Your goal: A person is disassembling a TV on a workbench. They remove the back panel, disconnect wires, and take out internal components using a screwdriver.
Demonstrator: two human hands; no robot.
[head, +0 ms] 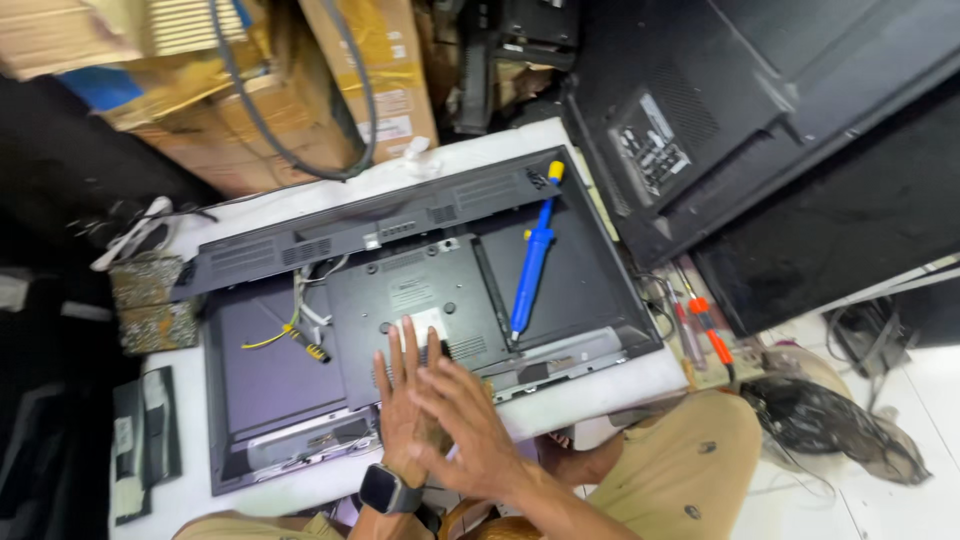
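Note:
A flat television (590, 290) lies face down on a white table (600, 390), its black back cover toward me. A blue desoldering pump with a yellow tip (532, 255) rests on the cover. My left hand (405, 400), with a dark watch on the wrist, is held flat with fingers spread over the near edge of the cover. My right hand (470, 425) lies across it, fingers apart, palm against the left hand. Neither hand holds anything. A yellow wire with a plug (290, 338) lies on the left part of the cover.
Cardboard boxes (270, 90) and a grey cable are stacked behind the table. Other black televisions (760, 130) lean at the right. Orange-handled screwdrivers (708, 330) lie at the table's right edge. A patterned box (150, 300) and dark remotes (145, 430) sit at the left.

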